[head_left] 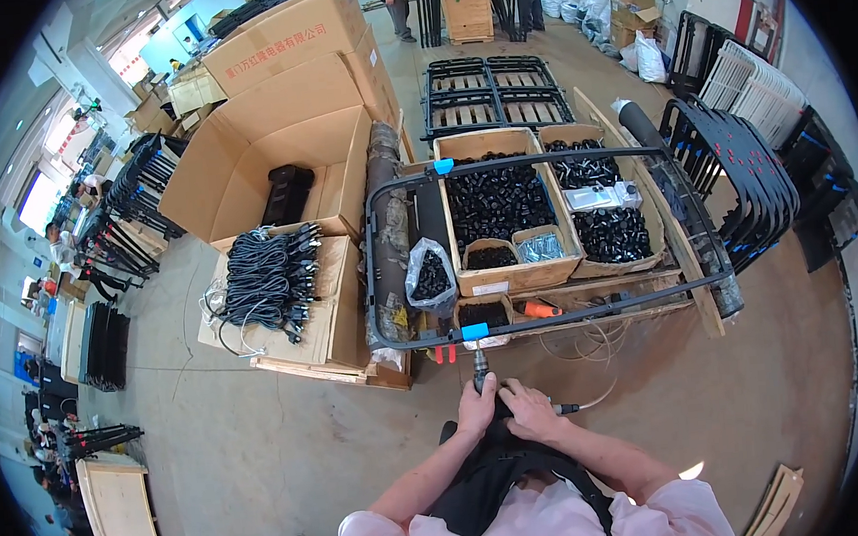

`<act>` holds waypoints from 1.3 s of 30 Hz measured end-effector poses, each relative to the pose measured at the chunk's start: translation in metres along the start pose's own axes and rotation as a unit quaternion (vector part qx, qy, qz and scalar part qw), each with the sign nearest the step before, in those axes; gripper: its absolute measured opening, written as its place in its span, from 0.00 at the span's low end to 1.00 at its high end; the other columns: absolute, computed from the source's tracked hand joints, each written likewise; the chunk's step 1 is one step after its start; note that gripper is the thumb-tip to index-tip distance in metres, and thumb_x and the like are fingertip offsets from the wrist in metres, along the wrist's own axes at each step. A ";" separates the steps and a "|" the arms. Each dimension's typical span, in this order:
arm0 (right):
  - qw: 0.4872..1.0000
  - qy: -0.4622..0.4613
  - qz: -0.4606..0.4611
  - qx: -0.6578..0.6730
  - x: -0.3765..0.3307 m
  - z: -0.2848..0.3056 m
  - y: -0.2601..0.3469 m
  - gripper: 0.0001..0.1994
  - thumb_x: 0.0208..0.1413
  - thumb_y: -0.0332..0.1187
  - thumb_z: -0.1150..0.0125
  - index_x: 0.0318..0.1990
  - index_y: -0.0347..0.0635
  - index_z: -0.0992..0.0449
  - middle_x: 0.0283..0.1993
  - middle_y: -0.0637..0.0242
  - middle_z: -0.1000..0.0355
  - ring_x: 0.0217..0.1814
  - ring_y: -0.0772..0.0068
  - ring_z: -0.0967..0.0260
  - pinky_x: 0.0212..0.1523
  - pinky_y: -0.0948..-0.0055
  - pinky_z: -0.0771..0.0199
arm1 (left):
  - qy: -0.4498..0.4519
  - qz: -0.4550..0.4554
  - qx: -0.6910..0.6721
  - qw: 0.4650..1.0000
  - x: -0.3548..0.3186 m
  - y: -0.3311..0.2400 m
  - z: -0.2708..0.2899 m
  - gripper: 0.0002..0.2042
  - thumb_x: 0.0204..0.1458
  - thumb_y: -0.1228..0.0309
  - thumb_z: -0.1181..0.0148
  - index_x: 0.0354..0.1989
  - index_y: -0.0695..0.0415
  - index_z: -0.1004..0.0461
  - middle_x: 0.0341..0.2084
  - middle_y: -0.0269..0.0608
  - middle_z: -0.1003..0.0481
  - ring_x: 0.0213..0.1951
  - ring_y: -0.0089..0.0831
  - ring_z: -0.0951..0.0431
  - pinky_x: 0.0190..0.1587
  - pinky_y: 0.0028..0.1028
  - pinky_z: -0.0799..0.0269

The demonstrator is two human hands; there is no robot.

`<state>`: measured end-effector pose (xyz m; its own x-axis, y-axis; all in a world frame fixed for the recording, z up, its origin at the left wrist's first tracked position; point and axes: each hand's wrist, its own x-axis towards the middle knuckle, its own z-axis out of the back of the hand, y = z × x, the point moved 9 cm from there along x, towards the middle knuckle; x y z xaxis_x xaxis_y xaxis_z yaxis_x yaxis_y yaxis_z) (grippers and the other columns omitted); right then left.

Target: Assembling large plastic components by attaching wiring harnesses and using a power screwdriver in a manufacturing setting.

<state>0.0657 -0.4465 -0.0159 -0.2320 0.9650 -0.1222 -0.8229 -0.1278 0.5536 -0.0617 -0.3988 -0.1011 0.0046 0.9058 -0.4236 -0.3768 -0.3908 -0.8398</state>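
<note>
Your left hand [475,408] was closed around the drill [480,365], its nose pointing away from you at the blue clip [475,332] on the near bar of the black frame [370,257]; whether they touched could not be told. Your right hand [529,409] lay curled just right of that grip, the fingers' hold partly hidden, with a hose [602,396] running off rightward. Beyond the grip stood a box [520,279] of black caps, an orange tool [538,309] nearer, and bundled cables [265,283] farther left.
</note>
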 end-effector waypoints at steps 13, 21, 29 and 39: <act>0.999 0.015 -0.027 0.011 -0.009 -0.002 0.006 0.25 0.45 0.29 0.34 0.54 0.37 0.29 0.63 0.46 0.33 0.55 0.38 0.26 0.55 0.46 0.25 | 0.076 0.031 -0.020 0.996 -0.002 0.023 -0.006 0.27 0.68 0.45 0.45 0.44 0.63 0.24 0.33 0.39 0.24 0.38 0.28 0.27 0.46 0.34 0.28; 1.000 0.007 -0.026 0.001 -0.016 -0.009 0.011 0.26 0.46 0.30 0.35 0.57 0.38 0.28 0.62 0.48 0.32 0.54 0.42 0.26 0.53 0.47 0.25 | 0.132 0.082 -0.066 0.986 -0.015 0.029 -0.004 0.27 0.68 0.44 0.46 0.49 0.62 0.25 0.39 0.37 0.25 0.43 0.27 0.29 0.48 0.31 0.30; 0.989 0.067 -0.111 0.072 -0.038 -0.017 -0.003 0.35 0.50 0.38 0.33 0.67 0.41 0.34 0.61 0.48 0.31 0.60 0.40 0.28 0.61 0.48 0.25 | 0.229 0.152 -0.008 0.961 -0.028 0.042 -0.009 0.31 0.69 0.42 0.50 0.55 0.63 0.25 0.47 0.48 0.21 0.51 0.36 0.24 0.56 0.37 0.29; 0.925 -0.060 -0.361 0.100 -0.117 0.070 -0.139 0.36 0.50 0.41 0.31 0.68 0.44 0.33 0.60 0.47 0.28 0.57 0.40 0.25 0.60 0.50 0.24 | 0.433 -0.273 0.252 0.821 -0.003 -0.153 -0.136 0.19 0.67 0.54 0.46 0.55 0.57 0.23 0.47 0.51 0.19 0.53 0.51 0.20 0.57 0.44 0.25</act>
<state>0.2432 -0.5258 -0.0205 0.4101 0.8021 -0.4342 -0.6257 0.5938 0.5059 0.1221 -0.3636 -0.0177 0.8749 0.3831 -0.2964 -0.4346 0.3505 -0.8296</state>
